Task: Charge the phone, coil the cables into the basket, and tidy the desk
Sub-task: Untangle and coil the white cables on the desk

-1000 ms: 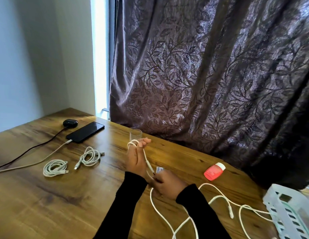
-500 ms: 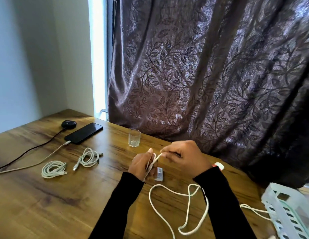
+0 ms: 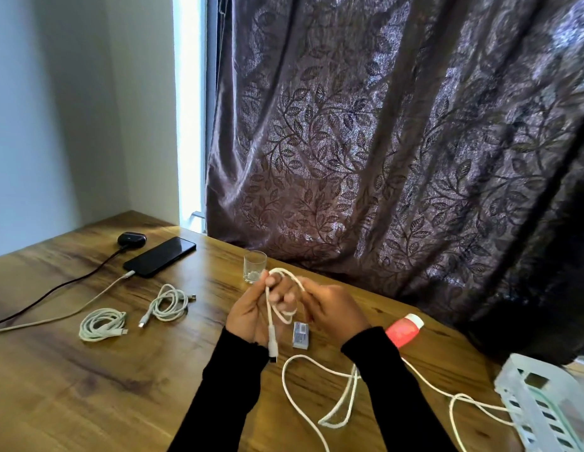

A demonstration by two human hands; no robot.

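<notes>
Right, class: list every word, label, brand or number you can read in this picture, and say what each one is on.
No text can be read.
Small white box: has a printed label, too blurred to read.
Red bottle: no legible print.
Phone: screen dark, nothing shown.
Black case: no marking visible.

The wooden desk [image 3: 88,402] carries a phone [image 3: 160,256], two coiled cables [image 3: 103,324] [image 3: 168,303], a glass [image 3: 254,266], a red bottle [image 3: 405,331] and a basket [image 3: 545,409].
</notes>
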